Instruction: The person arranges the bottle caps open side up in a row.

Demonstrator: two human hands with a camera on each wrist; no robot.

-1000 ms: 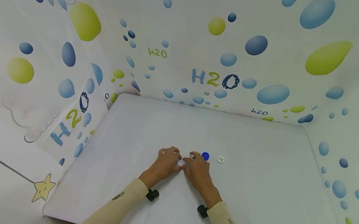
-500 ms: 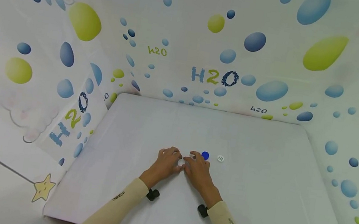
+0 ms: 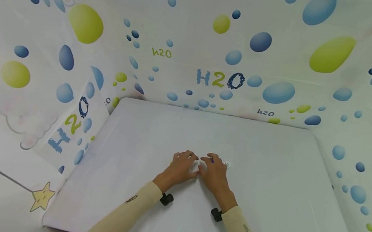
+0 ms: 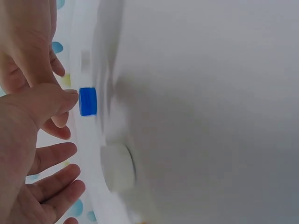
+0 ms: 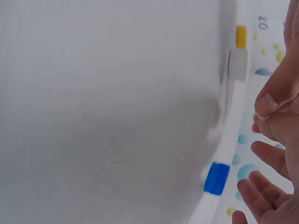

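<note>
We see the left hand (image 3: 181,167) and right hand (image 3: 214,174) hover close together, each grip wide with fingers loosely parted, a blue cap (image 4: 88,101), white cap (image 4: 118,168) and yellow cap (image 5: 241,37) on the tabletop (image 3: 270,175) nearby.

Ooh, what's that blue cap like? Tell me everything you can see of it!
The blue cap is short and straight-sided, one bright colour, and looks like plastic. It sits flat on the white table. In the head view, the right hand hides most of it. The right wrist view shows a gap to the fingers, so only the table seems to touch it.
</note>
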